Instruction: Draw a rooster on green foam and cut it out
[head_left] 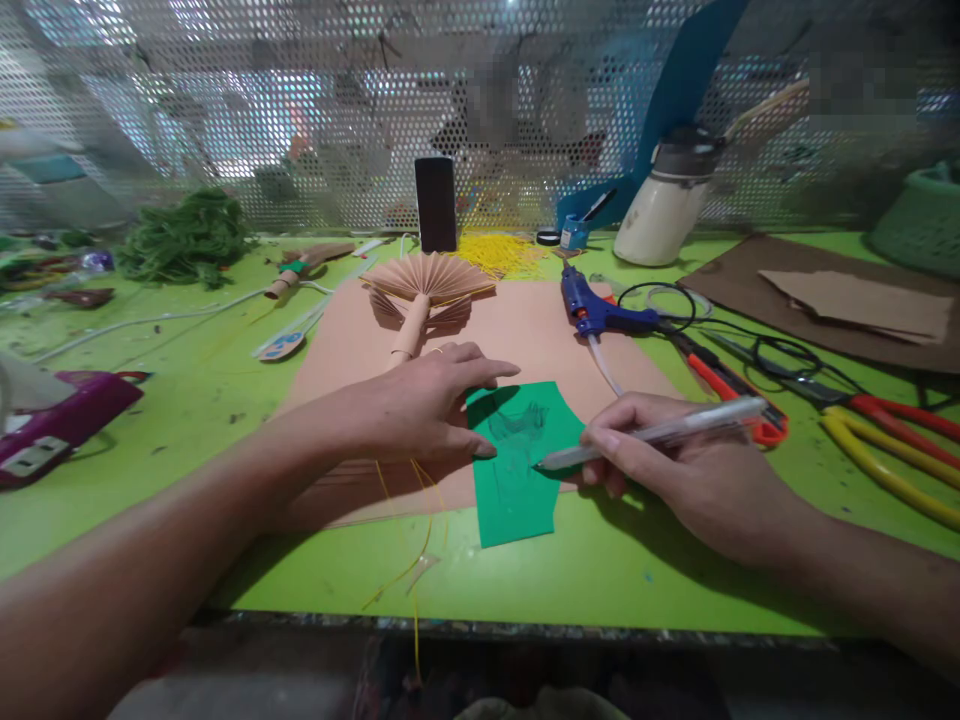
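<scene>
Green paper piece (pixel 517 505) sits near-center, partly on the tan sheet (pixel 525 320) and overhanging its near edge above the tabletop (pixel 300 580); left hand (pixel 416 405) is open, thumb and index spread at the paper's left side, gripping nothing, while right hand (pixel 675 470) is closed around a pen (pixel 675 430), tip at the paper. Progress: dark scribbled shading on the upper-middle, fainter lines below, near end mostly bare, so I'd call the marking partial, paper uncut at those lines. Around it: pleated paper fan (pixel 426 275) far left, blue glue gun (pixel 600 312) far right, scissors (pixel 832 396) right.
</scene>
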